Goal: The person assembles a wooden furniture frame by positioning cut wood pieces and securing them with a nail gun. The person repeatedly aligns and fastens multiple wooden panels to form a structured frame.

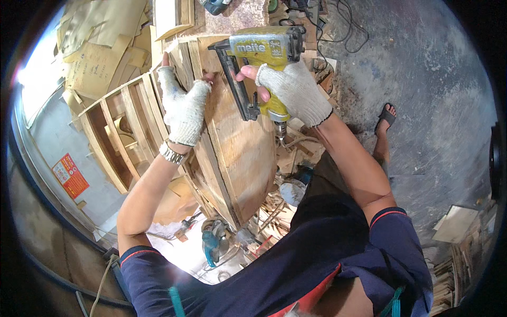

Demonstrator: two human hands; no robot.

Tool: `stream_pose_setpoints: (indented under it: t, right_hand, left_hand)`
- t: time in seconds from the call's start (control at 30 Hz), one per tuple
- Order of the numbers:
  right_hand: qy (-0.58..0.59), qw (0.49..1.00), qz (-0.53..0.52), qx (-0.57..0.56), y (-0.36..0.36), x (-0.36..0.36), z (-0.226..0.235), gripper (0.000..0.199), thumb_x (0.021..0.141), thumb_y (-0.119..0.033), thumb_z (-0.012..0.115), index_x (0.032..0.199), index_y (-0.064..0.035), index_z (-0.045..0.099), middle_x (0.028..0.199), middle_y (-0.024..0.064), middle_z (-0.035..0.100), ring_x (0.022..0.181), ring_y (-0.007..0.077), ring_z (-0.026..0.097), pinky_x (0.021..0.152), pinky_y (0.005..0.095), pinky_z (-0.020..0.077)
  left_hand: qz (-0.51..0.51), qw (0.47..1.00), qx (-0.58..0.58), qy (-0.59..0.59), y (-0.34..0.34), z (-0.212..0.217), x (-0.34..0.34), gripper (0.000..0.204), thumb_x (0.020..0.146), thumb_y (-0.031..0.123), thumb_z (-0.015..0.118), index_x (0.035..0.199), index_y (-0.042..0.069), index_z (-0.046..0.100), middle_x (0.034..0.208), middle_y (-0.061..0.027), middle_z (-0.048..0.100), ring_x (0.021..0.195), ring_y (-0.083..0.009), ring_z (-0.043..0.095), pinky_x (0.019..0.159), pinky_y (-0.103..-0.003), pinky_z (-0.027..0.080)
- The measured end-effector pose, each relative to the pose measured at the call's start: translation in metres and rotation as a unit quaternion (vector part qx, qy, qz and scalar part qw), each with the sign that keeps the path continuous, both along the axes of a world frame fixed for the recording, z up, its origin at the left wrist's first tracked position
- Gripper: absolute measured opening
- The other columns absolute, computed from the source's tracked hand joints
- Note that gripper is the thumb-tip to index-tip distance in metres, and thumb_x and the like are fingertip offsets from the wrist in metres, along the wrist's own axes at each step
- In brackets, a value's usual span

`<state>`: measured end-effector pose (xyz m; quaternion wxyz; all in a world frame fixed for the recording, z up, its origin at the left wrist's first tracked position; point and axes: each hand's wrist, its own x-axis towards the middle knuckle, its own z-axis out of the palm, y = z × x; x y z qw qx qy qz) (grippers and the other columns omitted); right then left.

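My right hand (297,94), in a pale knitted glove with bare fingertips, grips a yellow and black pneumatic staple gun (264,46). The tool's black magazine points left, over a curved wooden panel (245,158). My left hand (183,108), gloved the same way and with a metal watch above the wrist, lies on the wooden frame (142,113) beside the panel. Its index finger and thumb are stretched apart; its other fingers are partly hidden. Ribs and slats make up the frame, which extends to the left. An air hose fitting (280,129) hangs from the gun's handle.
A teal circular saw (214,243) lies below the panel, among wood scraps (272,211). Thin sheets (95,63) are heaped at the far left. Dark cables (351,31) cross the grey floor (438,105). A sandalled foot (386,117) stands at right, with stacked boards (457,274) nearer.
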<state>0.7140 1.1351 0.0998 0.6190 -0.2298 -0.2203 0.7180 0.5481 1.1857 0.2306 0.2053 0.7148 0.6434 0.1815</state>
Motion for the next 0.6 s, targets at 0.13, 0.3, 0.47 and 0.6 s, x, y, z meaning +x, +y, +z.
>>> stream_pose_setpoints:
  t: [0.13, 0.3, 0.47, 0.6]
  right_hand:
    - [0.002, 1.0, 0.013, -0.005, 0.019, 0.0, -0.007, 0.029, 0.094, -0.025, 0.07, 0.107, 0.0011, 0.071, 0.084, 0.0051, 0.073, 0.054, 0.0063, 0.054, 0.054, 0.0246, 0.0477]
    - [-0.012, 0.998, 0.035, -0.052, 0.02, 0.002, -0.01, 0.036, 0.096, -0.032, 0.07, 0.11, 0.0016, 0.07, 0.089, 0.0059, 0.074, 0.054, 0.0074, 0.053, 0.055, 0.0239, 0.0472]
    - [-0.057, 0.988, 0.079, -0.122, 0.02, 0.006, -0.01, 0.034, 0.082, -0.023, 0.077, 0.106, 0.0018, 0.072, 0.078, 0.0068, 0.072, 0.061, 0.0119, 0.065, 0.057, 0.0305, 0.0538]
    - [-0.143, 0.989, -0.01, -0.047, 0.011, -0.006, -0.021, 0.037, 0.081, -0.02, 0.076, 0.11, 0.0019, 0.068, 0.094, 0.0126, 0.073, 0.084, 0.0203, 0.071, 0.076, 0.0348, 0.0571]
  left_hand:
    - [0.0, 0.999, 0.004, 0.043, -0.002, 0.002, 0.002, 0.086, 0.082, 0.0, 0.071, 0.158, 0.004, 0.03, 0.15, -0.0139, 0.044, 0.125, -0.0188, 0.054, 0.104, -0.032, 0.046]
    - [-0.009, 0.998, 0.011, 0.053, -0.004, 0.005, -0.001, 0.094, 0.081, 0.009, 0.079, 0.16, 0.005, 0.028, 0.154, -0.0193, 0.041, 0.14, -0.0272, 0.04, 0.119, -0.04, 0.028]
    - [0.026, 0.999, -0.018, 0.043, -0.004, 0.006, 0.008, 0.094, 0.082, -0.004, 0.073, 0.162, 0.006, 0.024, 0.157, -0.0163, 0.036, 0.137, -0.023, 0.041, 0.115, -0.036, 0.034]
    - [0.083, 0.993, -0.058, -0.057, -0.011, 0.011, 0.019, 0.095, 0.084, -0.002, 0.073, 0.162, 0.006, 0.021, 0.158, -0.0151, 0.034, 0.139, -0.0215, 0.039, 0.113, -0.035, 0.036]
